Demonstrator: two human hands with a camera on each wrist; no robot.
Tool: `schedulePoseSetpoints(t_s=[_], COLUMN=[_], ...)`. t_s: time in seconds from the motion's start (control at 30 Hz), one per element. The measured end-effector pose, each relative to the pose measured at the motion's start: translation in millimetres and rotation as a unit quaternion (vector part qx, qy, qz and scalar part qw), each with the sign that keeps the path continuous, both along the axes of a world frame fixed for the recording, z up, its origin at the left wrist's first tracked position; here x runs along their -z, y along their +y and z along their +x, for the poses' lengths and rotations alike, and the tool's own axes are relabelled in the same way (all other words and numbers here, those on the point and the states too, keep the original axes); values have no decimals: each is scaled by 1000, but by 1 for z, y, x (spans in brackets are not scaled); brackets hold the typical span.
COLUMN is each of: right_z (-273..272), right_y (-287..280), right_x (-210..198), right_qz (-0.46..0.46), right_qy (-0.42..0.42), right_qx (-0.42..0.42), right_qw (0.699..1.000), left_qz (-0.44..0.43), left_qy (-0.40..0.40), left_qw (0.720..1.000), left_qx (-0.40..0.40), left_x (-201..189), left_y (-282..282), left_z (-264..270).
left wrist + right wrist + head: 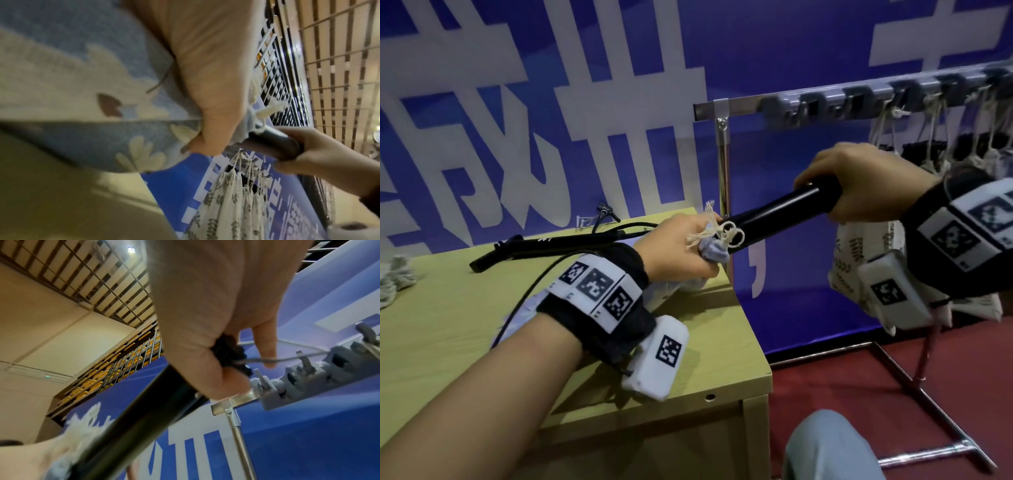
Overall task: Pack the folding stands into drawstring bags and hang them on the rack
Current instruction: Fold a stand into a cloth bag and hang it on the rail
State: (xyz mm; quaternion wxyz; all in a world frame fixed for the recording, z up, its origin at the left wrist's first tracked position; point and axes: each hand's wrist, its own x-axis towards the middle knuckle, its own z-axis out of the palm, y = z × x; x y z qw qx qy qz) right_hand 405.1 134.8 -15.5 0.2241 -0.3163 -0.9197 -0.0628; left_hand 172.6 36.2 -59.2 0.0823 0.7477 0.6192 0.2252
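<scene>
Stand – smooth, glossy black tube. Bag – soft printed cloth, frayed cotton cord. Rack: shiny metal, grey plastic hooks. Table: matt wood.

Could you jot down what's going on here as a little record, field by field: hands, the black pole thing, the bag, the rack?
left hand: grips the gathered mouth of the blue floral drawstring bag
right hand: grips the upper end of the black folding stand
stand: lower end in the bag's mouth, most of it outside
bag: lies on the wooden table
rack: several filled bags hang at right
</scene>
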Motion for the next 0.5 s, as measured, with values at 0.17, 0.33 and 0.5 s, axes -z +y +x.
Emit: schedulePoseSetpoints(t_s=[0.17, 0.33, 0.5], right_z=[3, 16, 25], right_y=[13, 10, 7], right_x=[6, 7, -2], right_qz=[66, 0, -31], right_qy=[245, 397, 393], right_qx=[-20, -120, -150], right_qw=[967, 910, 907], left_qz=[76, 137, 164], left_qy=[-26, -88, -250], left_qw=[997, 986, 953], left_qx=[-18, 22, 48], left_x=[-25, -65, -100], left_y=[12, 26, 36], left_z=[12, 35, 69])
